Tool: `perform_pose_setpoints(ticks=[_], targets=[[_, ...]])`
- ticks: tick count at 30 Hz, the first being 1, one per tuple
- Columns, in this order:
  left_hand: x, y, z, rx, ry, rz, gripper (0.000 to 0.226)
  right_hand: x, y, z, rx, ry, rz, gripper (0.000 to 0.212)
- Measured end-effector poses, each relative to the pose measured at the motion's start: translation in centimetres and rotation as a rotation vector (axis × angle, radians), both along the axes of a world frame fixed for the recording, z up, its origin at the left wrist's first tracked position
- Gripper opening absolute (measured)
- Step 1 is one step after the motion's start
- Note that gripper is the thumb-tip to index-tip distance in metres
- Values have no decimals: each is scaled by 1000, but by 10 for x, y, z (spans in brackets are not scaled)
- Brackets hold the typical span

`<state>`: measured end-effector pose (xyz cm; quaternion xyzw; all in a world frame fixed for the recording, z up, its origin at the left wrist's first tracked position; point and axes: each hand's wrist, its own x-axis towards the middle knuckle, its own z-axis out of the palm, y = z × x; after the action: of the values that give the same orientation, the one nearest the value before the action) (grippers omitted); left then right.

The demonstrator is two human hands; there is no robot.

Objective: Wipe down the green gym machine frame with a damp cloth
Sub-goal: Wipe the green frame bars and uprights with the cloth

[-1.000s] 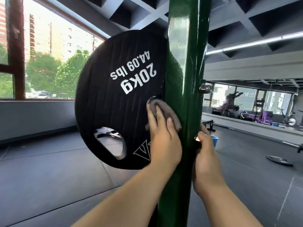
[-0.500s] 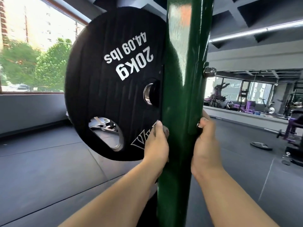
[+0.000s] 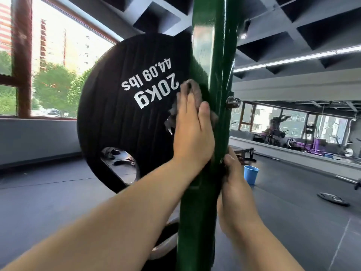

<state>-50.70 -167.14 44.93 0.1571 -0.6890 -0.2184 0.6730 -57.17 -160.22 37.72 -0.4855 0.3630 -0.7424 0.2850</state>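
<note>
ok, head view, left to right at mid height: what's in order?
Order: window, 20kg weight plate, left hand on cloth, green frame post, right hand, blue bucket, loose plate.

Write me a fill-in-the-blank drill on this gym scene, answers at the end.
The left hand presses a cloth against the ____ upright.
The black weight plate reads ____ kg.
The right hand grips the upright; beyond it on the floor stands a ____ bucket.
Missing: green; 20; blue.
</note>
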Motion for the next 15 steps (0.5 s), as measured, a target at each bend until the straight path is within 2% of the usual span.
perform_pose_setpoints(ticks=[3, 9, 12, 15], targets=[[-10, -8, -4, -29, 18, 23, 53, -4, -3, -3, -36, 30, -10, 37], [-7, 25, -130, 95, -208, -16, 66, -3, -6, -17, -44, 119, 24, 49], [-2, 27, -93, 30, -180, 6, 62, -8, -2, -15, -37, 132, 122, 47], [-3, 23, -20, 125, -24, 23, 51, -11, -3, -14, -43, 137, 156, 41]])
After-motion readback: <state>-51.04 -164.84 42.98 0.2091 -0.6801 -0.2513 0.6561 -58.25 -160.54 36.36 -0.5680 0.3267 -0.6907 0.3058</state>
